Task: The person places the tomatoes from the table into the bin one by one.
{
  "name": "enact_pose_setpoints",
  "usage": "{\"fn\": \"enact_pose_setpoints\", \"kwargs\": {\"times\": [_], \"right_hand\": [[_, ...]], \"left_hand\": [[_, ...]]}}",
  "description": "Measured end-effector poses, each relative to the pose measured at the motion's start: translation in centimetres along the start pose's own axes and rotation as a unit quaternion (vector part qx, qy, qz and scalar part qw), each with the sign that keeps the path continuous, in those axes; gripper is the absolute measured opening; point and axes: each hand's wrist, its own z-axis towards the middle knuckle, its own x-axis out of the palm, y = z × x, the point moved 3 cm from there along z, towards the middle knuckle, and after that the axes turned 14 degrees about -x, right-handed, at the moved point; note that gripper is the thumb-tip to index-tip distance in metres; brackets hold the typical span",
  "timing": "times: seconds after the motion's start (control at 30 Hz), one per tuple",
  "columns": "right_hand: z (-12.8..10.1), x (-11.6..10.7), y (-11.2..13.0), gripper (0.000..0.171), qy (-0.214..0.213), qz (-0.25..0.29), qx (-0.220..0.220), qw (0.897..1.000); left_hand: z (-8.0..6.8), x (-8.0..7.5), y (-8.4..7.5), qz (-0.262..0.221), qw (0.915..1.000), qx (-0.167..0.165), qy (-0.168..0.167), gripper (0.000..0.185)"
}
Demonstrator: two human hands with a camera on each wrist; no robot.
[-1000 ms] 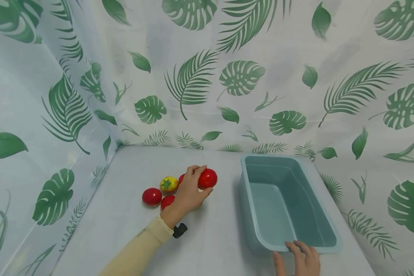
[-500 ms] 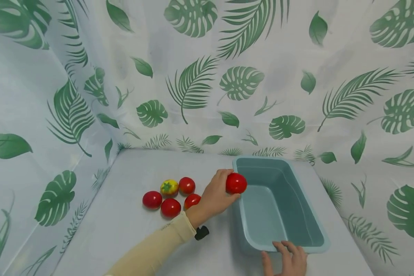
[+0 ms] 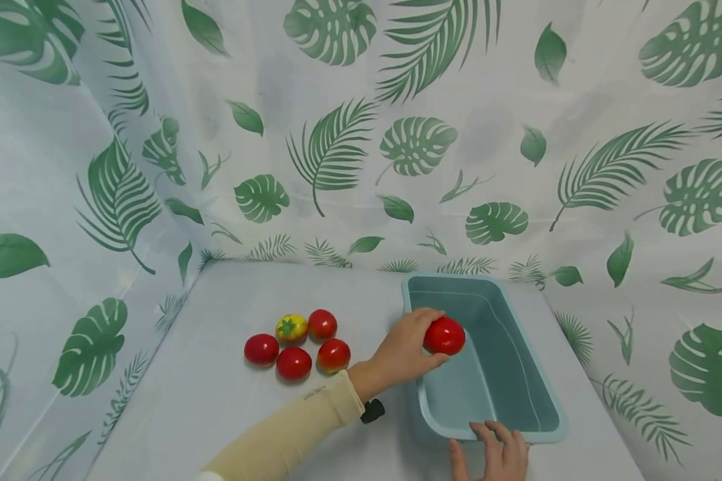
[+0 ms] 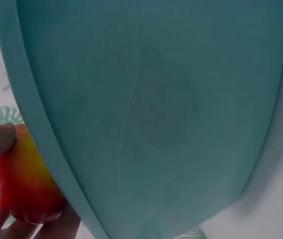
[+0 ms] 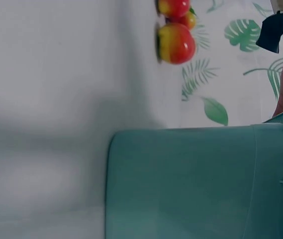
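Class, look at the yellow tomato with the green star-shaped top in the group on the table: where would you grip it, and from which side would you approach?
Grip the yellow tomato across its rounded sides, coming from above. Its green top faces up, and red tomatoes crowd it: one on its right and others in front, so a sideways approach would likely bump them. Fingers placed far-left and near-right probably fit best.

Left arm: extended forward and to the right, forearm in a cream sleeve, a black device at the wrist. Left hand [image 3: 404, 353]: fingers and thumb curled in a grip, thumb lowermost. Right hand [image 3: 498, 454]: low at the frame edge, fingers extended forward and apparently flat; the palm is cut off from view.
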Motion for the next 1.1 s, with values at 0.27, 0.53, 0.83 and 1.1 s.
{"fn": "enact_pose_setpoints", "kwargs": {"times": [0.27,0.53,0.83,1.1], "right_hand": [[-0.2,0.1,0.3,0.07,0.015,-0.002,0.022,1.0],[-0.2,0.4,0.0,0.066,-0.025,-0.003,-0.013,1.0],[-0.4,0.6,-0.4,0.065,-0.041,-0.001,-0.043,0.998],[-0.4,0.6,-0.4,0.066,-0.019,-0.004,-0.032,0.999]], "left_hand": [[-0.2,0.4,-0.3,0.017,0.9998,0.014,0.0,0.071],[-0.4,0.7,0.3,0.042,0.999,-0.015,0.012,0.075],[-0.9,0.1,1.1,0.045,0.9988,-0.018,-0.001,0.07],[-1.2,-1.3,2.0,0.024,0.9981,-0.057,-0.005,0.069]]}}
